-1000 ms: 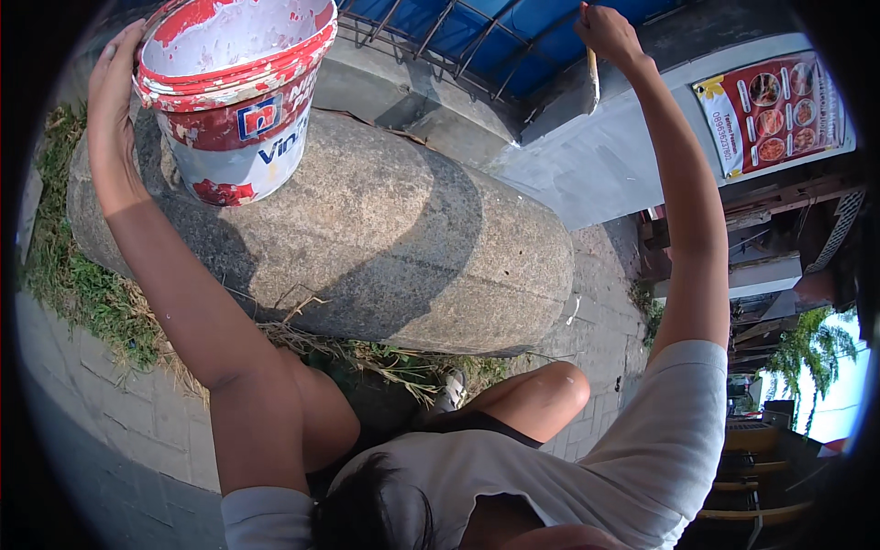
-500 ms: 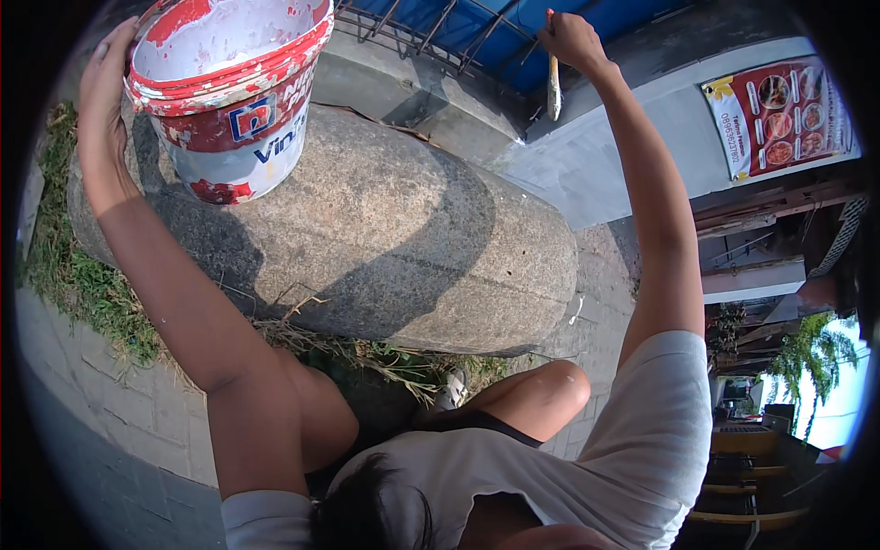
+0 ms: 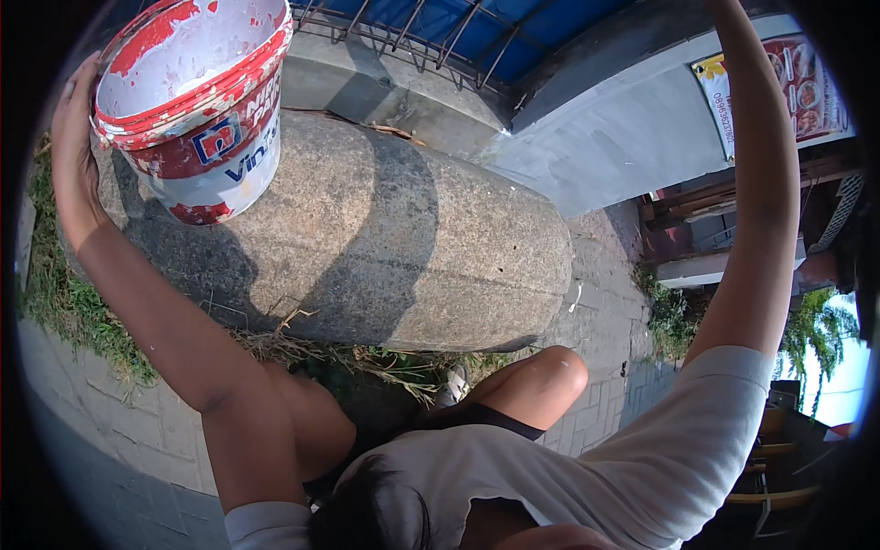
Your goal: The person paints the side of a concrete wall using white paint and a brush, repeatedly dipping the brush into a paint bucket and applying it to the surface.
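My left hand [image 3: 78, 128] grips the left side of a paint bucket [image 3: 197, 165], red and white with flaking paint and a pale, smeared inside. The bucket stands upright on a large, rounded, speckled concrete block [image 3: 458, 257]. My right arm [image 3: 761, 183] stretches up past the top edge at the right, so that hand and anything in it are out of sight.
Behind the block are a blue panel [image 3: 568, 16] with dark metal bars and a grey painted wall [image 3: 596, 137] bearing a food poster [image 3: 793, 87]. Grass [image 3: 128, 357] borders the block; paving [image 3: 137, 431] lies around. My bent knee [image 3: 550, 385] is below.
My right hand, earlier holding a slim paintbrush by the bars, has moved up and right out of the frame. The bucket and left hand sit slightly further left and lower in view.
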Available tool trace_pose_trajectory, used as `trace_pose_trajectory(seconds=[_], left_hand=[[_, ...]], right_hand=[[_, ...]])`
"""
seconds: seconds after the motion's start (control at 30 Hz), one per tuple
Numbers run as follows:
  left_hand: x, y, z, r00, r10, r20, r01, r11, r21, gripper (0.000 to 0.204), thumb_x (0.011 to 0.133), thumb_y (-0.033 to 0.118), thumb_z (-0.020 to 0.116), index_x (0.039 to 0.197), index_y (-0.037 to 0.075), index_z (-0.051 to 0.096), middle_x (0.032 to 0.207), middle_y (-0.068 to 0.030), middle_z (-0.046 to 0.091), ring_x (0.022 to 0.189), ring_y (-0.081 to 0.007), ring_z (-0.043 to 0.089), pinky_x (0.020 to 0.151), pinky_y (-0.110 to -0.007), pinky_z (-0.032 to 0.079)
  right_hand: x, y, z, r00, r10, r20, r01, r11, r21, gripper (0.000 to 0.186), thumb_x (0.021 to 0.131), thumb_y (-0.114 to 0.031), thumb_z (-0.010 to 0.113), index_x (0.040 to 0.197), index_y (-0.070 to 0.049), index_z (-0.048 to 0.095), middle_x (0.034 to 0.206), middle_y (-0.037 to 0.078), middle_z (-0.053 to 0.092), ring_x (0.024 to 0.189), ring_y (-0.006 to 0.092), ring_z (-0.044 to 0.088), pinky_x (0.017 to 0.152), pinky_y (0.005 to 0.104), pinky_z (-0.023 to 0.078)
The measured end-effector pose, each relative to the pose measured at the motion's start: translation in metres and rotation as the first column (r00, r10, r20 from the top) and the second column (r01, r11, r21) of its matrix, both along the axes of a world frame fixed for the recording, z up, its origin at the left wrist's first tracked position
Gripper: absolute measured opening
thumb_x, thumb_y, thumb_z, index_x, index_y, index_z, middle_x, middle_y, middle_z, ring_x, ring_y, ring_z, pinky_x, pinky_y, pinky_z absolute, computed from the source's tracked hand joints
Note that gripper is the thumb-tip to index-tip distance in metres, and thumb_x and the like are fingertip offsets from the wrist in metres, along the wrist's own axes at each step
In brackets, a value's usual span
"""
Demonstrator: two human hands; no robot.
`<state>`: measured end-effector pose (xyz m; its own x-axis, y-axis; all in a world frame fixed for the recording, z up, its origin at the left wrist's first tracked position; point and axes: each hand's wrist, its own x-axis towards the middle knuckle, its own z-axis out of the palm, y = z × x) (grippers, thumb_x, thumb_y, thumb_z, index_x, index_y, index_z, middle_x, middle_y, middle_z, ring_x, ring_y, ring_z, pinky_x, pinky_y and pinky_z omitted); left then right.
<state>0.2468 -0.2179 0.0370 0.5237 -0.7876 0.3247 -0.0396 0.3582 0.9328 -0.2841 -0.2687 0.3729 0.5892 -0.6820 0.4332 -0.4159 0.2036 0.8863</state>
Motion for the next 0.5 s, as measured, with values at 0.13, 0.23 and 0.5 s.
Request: trace_pose_trajectory(seconds=[0.13,0.23,0.5], left_hand=[[-0.002,0.004,0.001,1.0,-0.01,-0.016,0.01,1.0,-0.023,0.037,0.088,0.028,0.06,0.116,0.004,0.062,0.105,-0.0051,0.063,0.092,-0.0115,0.058,0.084,-0.023,0.043],[-0.005,0.008,0.001,0.998,-0.002,0.07,0.004,1.0,-0.023,0.035,0.088,0.027,0.06,0.114,0.004,0.063,0.1,-0.0024,0.062,0.086,-0.0082,0.055,0.082,-0.021,0.042],[-0.003,0.005,-0.001,0.997,-0.067,-0.029,0.067,0.998,0.001,0.034,0.088,0.024,0.059,0.115,0.003,0.061,0.095,0.0005,0.061,0.082,-0.0057,0.052,0.078,-0.02,0.042]], right_hand=[[-0.015,-0.015,-0.132,0.98,0.163,-0.115,-0.113,0.929,0.351,0.023,0.084,-0.028,0.058,0.078,-0.009,0.068,0.072,0.013,0.066,0.065,0.0271,0.065,0.057,0.0391,0.05],[-0.018,0.009,-0.226,0.99,-0.041,-0.132,0.112,0.798,0.592,0.034,0.085,-0.038,0.06,0.071,-0.008,0.066,0.064,0.008,0.064,0.058,0.022,0.063,0.05,0.0326,0.048],[-0.015,0.001,-0.177,0.826,-0.16,0.541,-0.253,0.752,0.608,0.031,0.08,-0.024,0.055,0.065,0.003,0.056,0.061,0.022,0.055,0.061,0.0394,0.058,0.057,0.045,0.047]])
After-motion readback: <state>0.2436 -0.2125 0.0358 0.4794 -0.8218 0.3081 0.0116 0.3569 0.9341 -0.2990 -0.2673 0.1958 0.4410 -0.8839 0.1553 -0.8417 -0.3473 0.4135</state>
